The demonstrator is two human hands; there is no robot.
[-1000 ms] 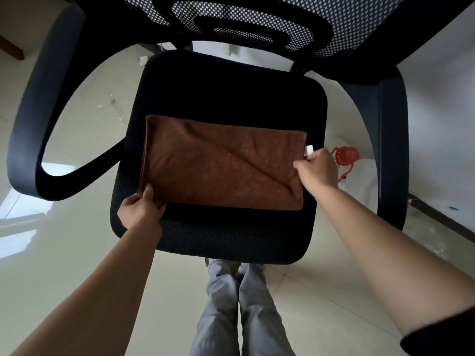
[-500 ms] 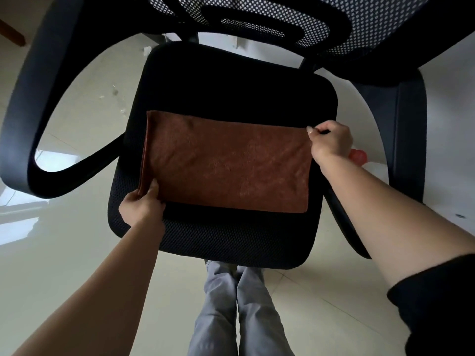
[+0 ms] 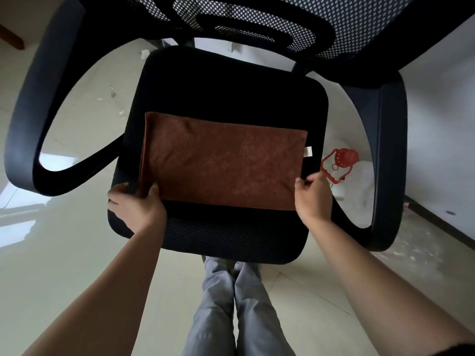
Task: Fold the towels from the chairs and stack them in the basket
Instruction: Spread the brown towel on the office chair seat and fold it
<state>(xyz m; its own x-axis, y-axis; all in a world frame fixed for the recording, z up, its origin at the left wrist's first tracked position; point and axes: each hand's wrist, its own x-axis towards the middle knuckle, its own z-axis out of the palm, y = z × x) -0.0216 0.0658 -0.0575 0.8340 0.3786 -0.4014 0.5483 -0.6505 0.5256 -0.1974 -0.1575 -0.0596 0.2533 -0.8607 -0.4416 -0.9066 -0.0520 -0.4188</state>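
A brown towel (image 3: pixel 221 160), folded into a flat rectangle, lies on the black seat (image 3: pixel 231 86) of an office chair. A small white label (image 3: pixel 308 151) sticks out of its right edge. My left hand (image 3: pixel 136 204) pinches the towel's near left corner, thumb on top. My right hand (image 3: pixel 312 199) is at the near right corner with its fingers curled at the towel's edge. No basket is in view.
The chair's armrests curve out on the left (image 3: pixel 28 119) and right (image 3: pixel 390 155), and its mesh back (image 3: pixel 334 19) rises at the top. A red plastic object (image 3: pixel 339 163) lies on white material on the pale tiled floor. My legs in grey trousers (image 3: pixel 236 304) stand below the seat.
My right hand came down from the towel's far right corner to its near right corner. The towel lies flatter, its diagonal crease gone. My left hand stays at the near left corner.
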